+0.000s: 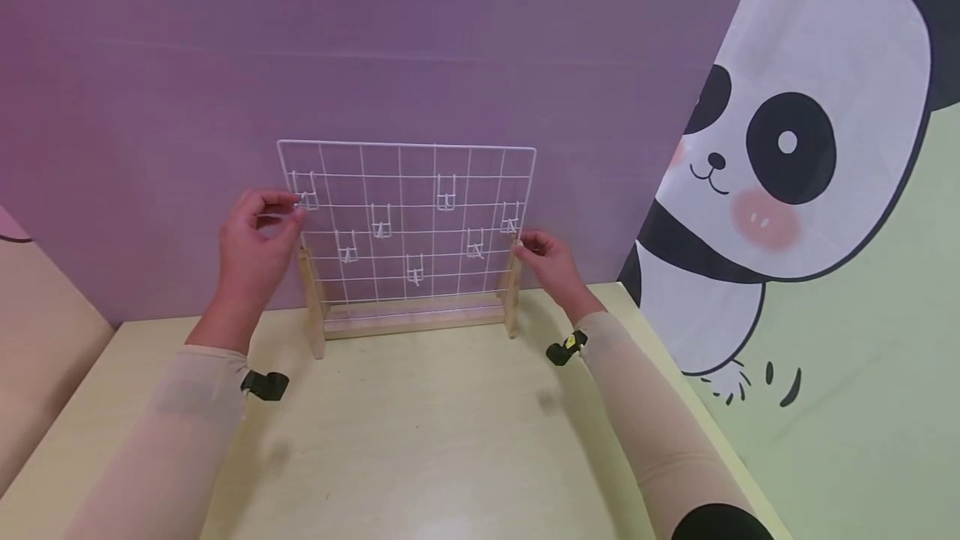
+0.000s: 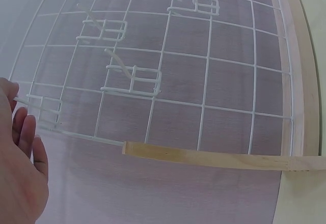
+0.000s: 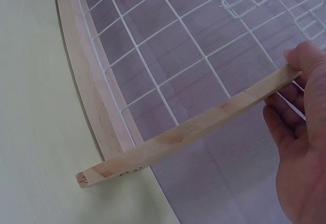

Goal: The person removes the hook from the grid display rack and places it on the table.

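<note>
A white wire grid panel (image 1: 405, 144) stands upright in a wooden stand (image 1: 412, 324) at the back of the table. Several white wire hooks hang on it, among them a middle hook (image 1: 382, 227) and an upper hook (image 1: 446, 200). At the grid's left edge, my left hand (image 1: 258, 232) pinches the prong of the leftmost hook (image 2: 45, 111) between thumb and fingers. My right hand (image 1: 552, 263) is at the opposite side. Its thumb and fingers pinch the top end of the right wooden post (image 3: 204, 119), beside the rightmost hook (image 1: 510, 223).
The pale wooden table (image 1: 420, 440) stretches out in front of the stand. Behind the grid rises a purple backdrop (image 1: 405, 40). A wall with a panda picture (image 1: 795, 132) runs along the table's right side.
</note>
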`<action>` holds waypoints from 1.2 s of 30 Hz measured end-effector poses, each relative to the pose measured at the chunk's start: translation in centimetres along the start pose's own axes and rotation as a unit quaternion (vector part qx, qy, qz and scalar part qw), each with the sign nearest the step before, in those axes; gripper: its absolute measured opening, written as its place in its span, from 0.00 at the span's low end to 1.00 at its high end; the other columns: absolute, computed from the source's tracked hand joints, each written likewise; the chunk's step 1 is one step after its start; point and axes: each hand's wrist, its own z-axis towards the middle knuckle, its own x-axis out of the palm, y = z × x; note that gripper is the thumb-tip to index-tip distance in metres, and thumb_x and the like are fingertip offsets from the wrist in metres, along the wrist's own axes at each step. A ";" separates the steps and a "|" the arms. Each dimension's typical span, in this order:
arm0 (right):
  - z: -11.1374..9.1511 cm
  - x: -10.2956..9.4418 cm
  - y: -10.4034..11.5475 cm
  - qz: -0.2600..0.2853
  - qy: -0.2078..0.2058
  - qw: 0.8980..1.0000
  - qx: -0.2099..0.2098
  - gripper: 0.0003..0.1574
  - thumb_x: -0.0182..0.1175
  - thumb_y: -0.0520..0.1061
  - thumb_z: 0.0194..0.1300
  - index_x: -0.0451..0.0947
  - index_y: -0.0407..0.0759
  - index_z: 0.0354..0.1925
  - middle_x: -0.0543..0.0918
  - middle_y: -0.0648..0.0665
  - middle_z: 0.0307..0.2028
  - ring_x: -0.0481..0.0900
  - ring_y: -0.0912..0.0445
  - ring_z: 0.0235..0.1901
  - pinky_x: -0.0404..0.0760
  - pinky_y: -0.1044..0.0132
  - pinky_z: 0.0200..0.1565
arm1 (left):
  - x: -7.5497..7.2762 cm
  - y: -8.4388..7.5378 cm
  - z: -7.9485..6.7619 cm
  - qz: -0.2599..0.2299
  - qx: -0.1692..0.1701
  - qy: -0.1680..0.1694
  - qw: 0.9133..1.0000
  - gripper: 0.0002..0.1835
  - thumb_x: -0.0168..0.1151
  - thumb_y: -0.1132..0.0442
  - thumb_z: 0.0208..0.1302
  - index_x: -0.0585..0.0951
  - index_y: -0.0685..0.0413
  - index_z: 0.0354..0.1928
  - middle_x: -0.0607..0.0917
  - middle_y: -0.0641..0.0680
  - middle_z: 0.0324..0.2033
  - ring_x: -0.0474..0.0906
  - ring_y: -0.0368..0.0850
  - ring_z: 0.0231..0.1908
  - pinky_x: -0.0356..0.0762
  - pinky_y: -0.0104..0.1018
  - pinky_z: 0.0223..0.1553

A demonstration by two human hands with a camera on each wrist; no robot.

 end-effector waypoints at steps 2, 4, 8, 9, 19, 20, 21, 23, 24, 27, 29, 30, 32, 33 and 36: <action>0.0 0.1 -0.1 0.002 -0.002 1.000 0.000 0.16 0.70 0.40 0.77 0.86 0.32 0.58 0.88 0.42 0.50 0.82 0.51 0.52 0.84 0.65 0.56 | 0.0 0.0 0.1 0.004 -0.005 -0.007 1.000 0.13 0.67 0.69 0.78 0.85 0.69 0.58 0.79 0.37 0.46 0.76 0.30 0.49 0.74 0.26 0.56; 0.0 0.1 -0.2 0.002 -0.003 1.000 -0.002 0.16 0.70 0.40 0.78 0.87 0.32 0.58 0.88 0.43 0.50 0.82 0.51 0.51 0.83 0.66 0.56 | 0.0 0.1 0.1 0.006 -0.009 -0.012 1.000 0.13 0.68 0.68 0.78 0.85 0.69 0.57 0.79 0.35 0.44 0.76 0.30 0.49 0.74 0.26 0.56; 0.1 0.1 -0.2 0.001 -0.001 1.000 -0.009 0.16 0.70 0.39 0.77 0.87 0.31 0.58 0.89 0.42 0.50 0.82 0.52 0.50 0.83 0.67 0.54 | -0.1 0.0 0.1 0.007 -0.006 -0.025 1.000 0.12 0.70 0.66 0.77 0.87 0.67 0.55 0.82 0.34 0.43 0.78 0.31 0.48 0.75 0.27 0.54; 0.1 0.1 -0.2 0.000 -0.001 1.000 -0.009 0.16 0.70 0.39 0.77 0.87 0.31 0.58 0.89 0.42 0.50 0.82 0.52 0.50 0.83 0.67 0.54 | -0.1 -0.1 0.1 0.008 -0.002 -0.029 1.000 0.12 0.71 0.66 0.77 0.87 0.67 0.54 0.83 0.35 0.42 0.78 0.31 0.48 0.75 0.28 0.53; 0.2 -0.2 -0.2 -0.002 0.004 1.000 0.005 0.17 0.71 0.41 0.77 0.88 0.34 0.59 0.88 0.43 0.49 0.81 0.51 0.50 0.83 0.68 0.53 | -0.2 -0.8 0.3 0.034 0.034 -0.066 0.997 0.09 0.75 0.62 0.74 0.92 0.63 0.47 0.84 0.27 0.36 0.80 0.28 0.43 0.70 0.28 0.41; 0.2 -0.2 -0.2 -0.002 0.004 1.000 0.003 0.18 0.71 0.41 0.77 0.88 0.33 0.59 0.88 0.43 0.49 0.81 0.52 0.50 0.83 0.68 0.53 | -0.2 -0.8 0.4 0.036 0.038 -0.068 0.996 0.09 0.75 0.62 0.73 0.92 0.63 0.46 0.84 0.26 0.36 0.80 0.27 0.42 0.70 0.28 0.39; 0.3 -0.1 -0.1 0.000 0.004 1.000 0.000 0.18 0.71 0.40 0.77 0.88 0.32 0.59 0.89 0.43 0.49 0.81 0.52 0.49 0.83 0.68 0.53 | -0.2 -0.8 0.5 0.037 0.044 -0.071 0.996 0.09 0.76 0.63 0.73 0.92 0.63 0.45 0.84 0.25 0.35 0.80 0.27 0.42 0.70 0.28 0.39; 0.3 -0.1 -0.1 0.004 0.004 1.000 -0.005 0.18 0.71 0.39 0.76 0.87 0.31 0.59 0.89 0.44 0.48 0.82 0.53 0.49 0.83 0.68 0.52 | -0.2 -1.0 0.7 0.039 0.052 -0.074 0.995 0.09 0.76 0.63 0.72 0.93 0.64 0.44 0.83 0.24 0.34 0.80 0.27 0.41 0.70 0.27 0.40; 0.3 -0.1 -0.1 0.005 0.003 1.000 -0.007 0.18 0.71 0.38 0.76 0.87 0.30 0.59 0.89 0.44 0.48 0.82 0.54 0.49 0.83 0.69 0.52 | -0.2 -1.0 0.7 0.040 0.052 -0.074 0.995 0.09 0.76 0.63 0.72 0.93 0.64 0.44 0.83 0.24 0.35 0.80 0.27 0.41 0.70 0.27 0.40; 0.3 0.0 -0.1 0.006 0.001 1.000 -0.009 0.18 0.70 0.37 0.76 0.86 0.28 0.59 0.88 0.46 0.47 0.82 0.56 0.48 0.83 0.69 0.53 | -0.1 -1.3 0.8 0.037 0.047 -0.076 0.995 0.10 0.76 0.61 0.73 0.93 0.63 0.45 0.84 0.26 0.35 0.80 0.27 0.42 0.71 0.27 0.39; 0.3 -0.1 -0.2 0.004 0.001 1.000 -0.008 0.18 0.69 0.36 0.76 0.86 0.29 0.59 0.88 0.46 0.47 0.82 0.56 0.48 0.82 0.69 0.53 | -0.1 -1.5 0.9 0.030 0.041 -0.080 0.995 0.10 0.76 0.61 0.73 0.93 0.63 0.46 0.84 0.26 0.36 0.81 0.28 0.43 0.72 0.27 0.38; 0.3 -0.1 -0.2 0.002 0.002 1.000 -0.008 0.18 0.69 0.37 0.76 0.86 0.29 0.60 0.88 0.46 0.47 0.82 0.56 0.48 0.82 0.69 0.53 | -0.1 -1.7 0.9 0.027 0.036 -0.082 0.996 0.11 0.76 0.61 0.74 0.93 0.63 0.47 0.85 0.27 0.36 0.81 0.28 0.43 0.72 0.27 0.38; 0.3 -0.1 -0.2 0.000 0.004 1.000 -0.006 0.18 0.69 0.37 0.76 0.86 0.30 0.60 0.88 0.44 0.48 0.82 0.55 0.49 0.83 0.69 0.54 | -0.1 -1.8 1.0 0.017 0.033 -0.090 0.995 0.11 0.77 0.62 0.73 0.92 0.64 0.47 0.85 0.26 0.35 0.81 0.28 0.43 0.72 0.27 0.38; 0.3 -0.2 -0.2 0.000 0.005 1.000 -0.006 0.18 0.69 0.37 0.76 0.86 0.30 0.60 0.88 0.43 0.49 0.82 0.55 0.50 0.83 0.68 0.54 | -0.2 -1.8 1.0 0.011 0.032 -0.093 0.995 0.10 0.77 0.63 0.72 0.92 0.65 0.47 0.85 0.26 0.35 0.82 0.28 0.42 0.72 0.27 0.38; 0.3 -0.3 -0.3 -0.005 0.007 1.000 -0.004 0.19 0.69 0.39 0.77 0.86 0.31 0.60 0.88 0.42 0.50 0.82 0.55 0.50 0.83 0.68 0.55 | -0.2 -2.0 1.1 0.004 0.030 -0.098 0.995 0.10 0.78 0.64 0.71 0.92 0.65 0.47 0.85 0.26 0.34 0.82 0.29 0.42 0.72 0.28 0.39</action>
